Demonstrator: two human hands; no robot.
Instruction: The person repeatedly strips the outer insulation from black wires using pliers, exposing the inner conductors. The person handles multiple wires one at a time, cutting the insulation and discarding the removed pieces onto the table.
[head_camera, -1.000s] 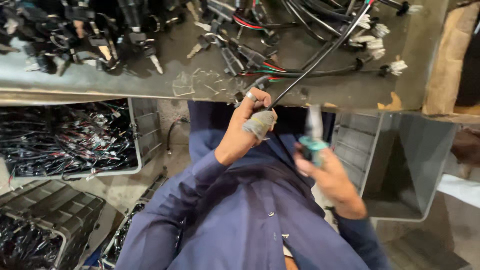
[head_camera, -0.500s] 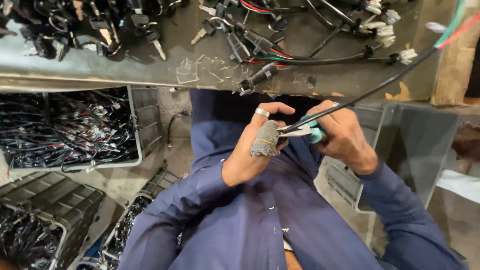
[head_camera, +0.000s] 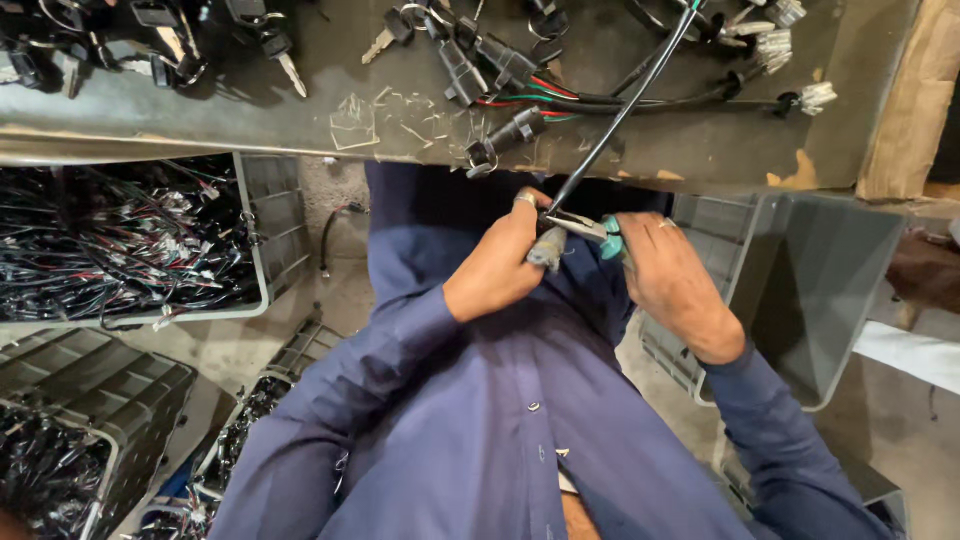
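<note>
Both hands met just below the bench (head_camera: 200, 120) edge, over the lap of a blue shirt (head_camera: 480, 420). The left hand (head_camera: 500, 265) was clenched round the near end of a black cable (head_camera: 620, 110), thumb and forefinger pinching it where a grey wrap covered one fingertip. The right hand (head_camera: 670, 280) was closed on teal-handled pliers (head_camera: 590, 232), whose nose pointed left, toward the left hand, and met the cable at the spot the left fingers pinched; whether the nose was biting the cable or only touching it could not be told. From that spot the cable's long axis ran up and to the right, rising across the bench edge and off the top of the view, so its free length lay away from the body and its worked end lay between the two hands, closer to the left fingers than to the right palm. The pliers lay nearly across the cable, not along it. On the bench, keys (head_camera: 290, 60), black connectors (head_camera: 500, 65) and a bundle of red, green and black wires (head_camera: 560, 98) lay well apart from the hands, with white plugs (head_camera: 815, 97) at the far right. Below the bench, a grey crate (head_camera: 255, 200) to the left held a tangle of black wire, and a grey bin (head_camera: 830, 270) stood to the right near the right forearm. More dark crates (head_camera: 90, 380) sat at lower left.
</note>
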